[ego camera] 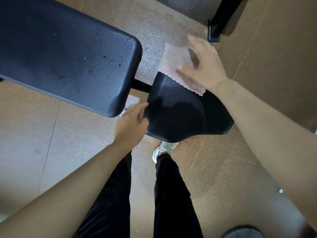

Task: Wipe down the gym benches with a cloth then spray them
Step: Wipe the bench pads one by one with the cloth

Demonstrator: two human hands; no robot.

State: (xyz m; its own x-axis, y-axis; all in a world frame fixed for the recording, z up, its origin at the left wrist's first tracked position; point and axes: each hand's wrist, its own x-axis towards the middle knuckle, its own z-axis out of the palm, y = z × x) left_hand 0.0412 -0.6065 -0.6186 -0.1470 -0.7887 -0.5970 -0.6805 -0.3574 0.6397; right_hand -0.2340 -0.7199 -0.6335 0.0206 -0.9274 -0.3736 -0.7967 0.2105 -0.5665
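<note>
Right now the pink-and-white cloth (173, 60) lies on the far end of the black seat pad (180, 114), with much of it overhanging that end above the floor (223, 169). The right hand (205, 66) presses down on it with fingers spread and fairly straight, not bunched round it, though blur softens the fingertips. The left hand (130, 126) rests against the seat's near side edge with fingers extended, apparently steadying it; whether any finger hooks underneath cannot be told. Because so little of the cloth is pinned, a quick stroke could probably drag it off the end or let it fold under the palm, so that bare skin rubs the vinyl instead. Beside the seat, the long back pad (60, 57) carries scattered droplets (104, 57), and these may well be missed if wiping stays on the seat. No brand, label or writing is readable on the pads, the cloth or the white shoe (164, 148).
</note>
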